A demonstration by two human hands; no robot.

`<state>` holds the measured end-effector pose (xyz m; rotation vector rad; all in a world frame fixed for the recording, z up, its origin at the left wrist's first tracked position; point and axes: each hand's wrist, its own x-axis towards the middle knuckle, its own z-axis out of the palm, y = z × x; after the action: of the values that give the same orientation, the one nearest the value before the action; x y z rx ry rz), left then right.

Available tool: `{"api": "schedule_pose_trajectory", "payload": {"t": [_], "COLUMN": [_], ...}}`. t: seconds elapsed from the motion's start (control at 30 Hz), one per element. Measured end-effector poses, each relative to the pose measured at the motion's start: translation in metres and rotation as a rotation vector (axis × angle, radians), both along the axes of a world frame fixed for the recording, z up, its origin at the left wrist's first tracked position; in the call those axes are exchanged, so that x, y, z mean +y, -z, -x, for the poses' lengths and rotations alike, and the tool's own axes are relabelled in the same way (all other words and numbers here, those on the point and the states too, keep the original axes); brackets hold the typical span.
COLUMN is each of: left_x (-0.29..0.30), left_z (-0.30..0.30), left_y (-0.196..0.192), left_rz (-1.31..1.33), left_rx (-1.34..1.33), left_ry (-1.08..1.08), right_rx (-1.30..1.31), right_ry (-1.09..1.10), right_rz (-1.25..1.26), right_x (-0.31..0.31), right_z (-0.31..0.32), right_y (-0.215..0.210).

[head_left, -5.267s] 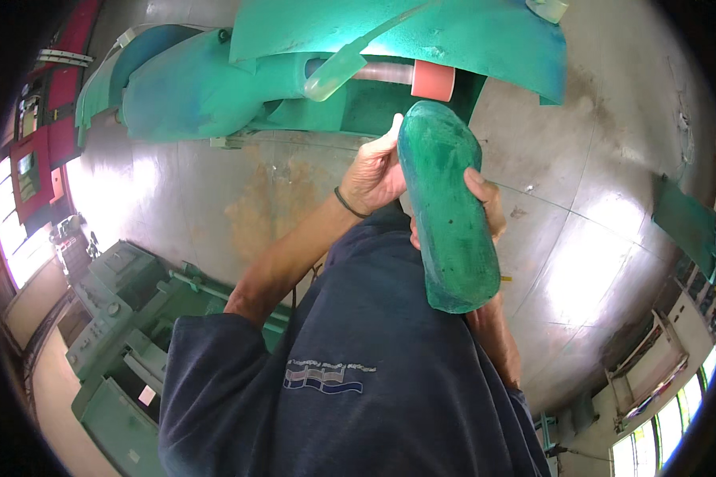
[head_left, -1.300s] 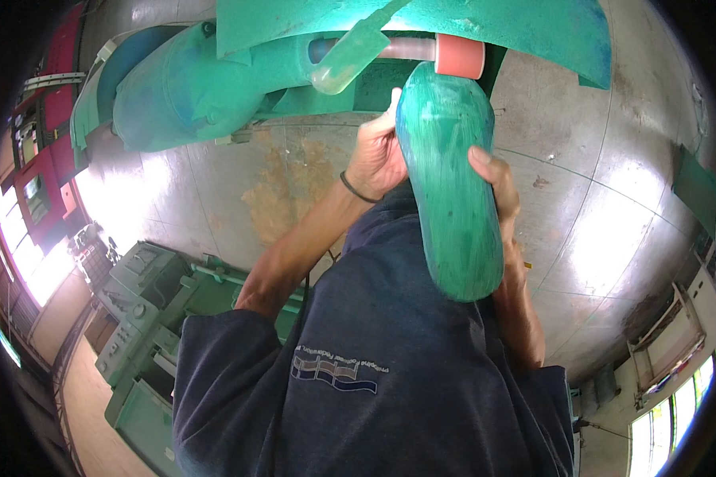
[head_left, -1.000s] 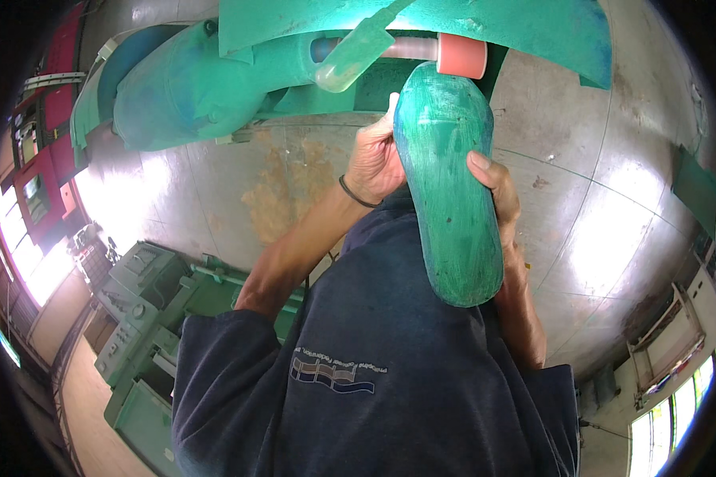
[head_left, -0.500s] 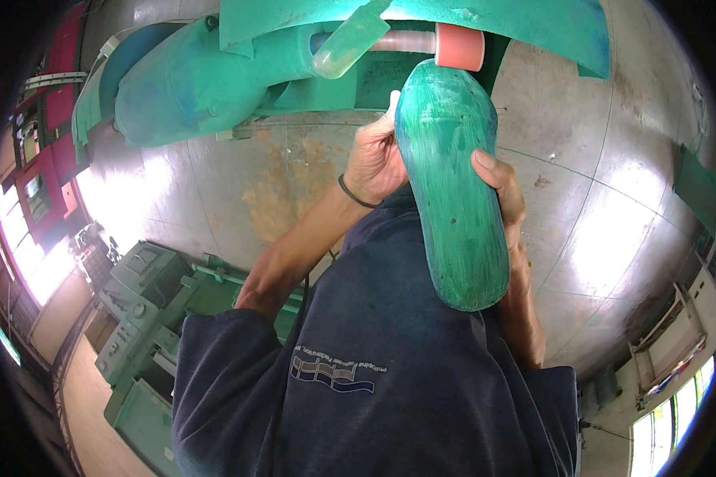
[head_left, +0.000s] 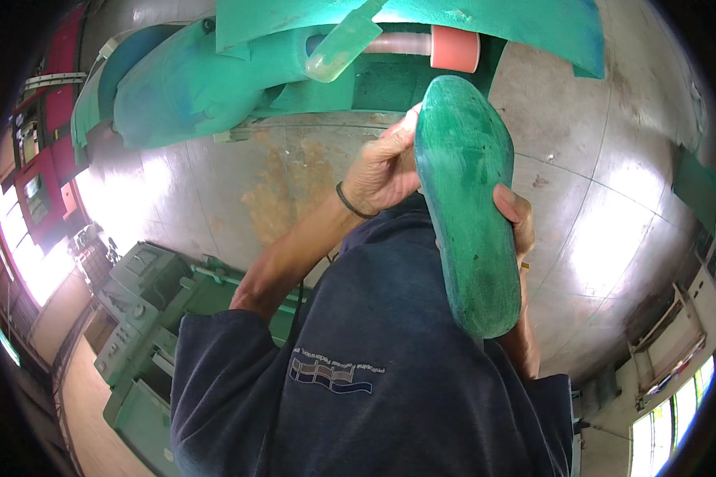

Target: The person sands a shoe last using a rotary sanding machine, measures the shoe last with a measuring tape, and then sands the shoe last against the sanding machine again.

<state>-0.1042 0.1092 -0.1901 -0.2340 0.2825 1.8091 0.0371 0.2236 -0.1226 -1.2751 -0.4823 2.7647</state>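
Note:
A long green shoe sole [head_left: 471, 215], scuffed and dotted with a few dark specks, is held up between my two hands. Its wide end points away from me, a little short of the coral-red roller [head_left: 455, 49] on the green machine. My left hand [head_left: 386, 163], with a dark band at the wrist, pinches the sole's left edge near the wide end. On the opposite edge, my right hand [head_left: 517, 215] grips with the thumb over the face; its other fingers are mostly hidden behind the sole.
The green machine's rounded housing [head_left: 191, 87] spans the far left, and a curved green hood [head_left: 485, 24] overhangs the roller. A clear greenish shield [head_left: 344, 49] hangs beside the shaft. Another green machine [head_left: 147, 294] stands at my left. Grey floor [head_left: 565, 159] shows at the right.
The sole has come back toward me and slightly right, away from the roller, where its wide end had been against or right beside it. Both hands moved along with it.

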Motion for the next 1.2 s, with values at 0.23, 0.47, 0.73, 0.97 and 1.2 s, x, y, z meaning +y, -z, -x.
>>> {"api": "schedule_pose_trajectory", "payload": {"t": [0.23, 0.47, 0.73, 0.97, 1.2], "left_x": [0.025, 0.017, 0.046, 0.018, 0.018], "left_z": [0.013, 0.005, 0.023, 0.008, 0.026], "left_y": [0.013, 0.005, 0.031, 0.013, 0.033], "left_rz": [0.017, 0.074, -0.133, -0.008, -0.210], "left_rx": [0.091, 0.061, -0.026, 0.012, -0.132], "left_ry": [-0.054, -0.014, -0.017, -0.020, -0.109], "right_rx": [-0.090, 0.024, -0.003, -0.010, -0.015], "right_ry": [0.009, 0.006, 0.078, -0.010, -0.172], "right_rz": [-0.062, 0.060, -0.084, -0.042, -0.071], "right_x": [0.013, 0.009, 0.019, 0.008, 0.014], "right_z": [0.019, 0.008, 0.027, 0.017, 0.035], "right_y": [0.015, 0.021, 0.046, 0.011, 0.012]}}
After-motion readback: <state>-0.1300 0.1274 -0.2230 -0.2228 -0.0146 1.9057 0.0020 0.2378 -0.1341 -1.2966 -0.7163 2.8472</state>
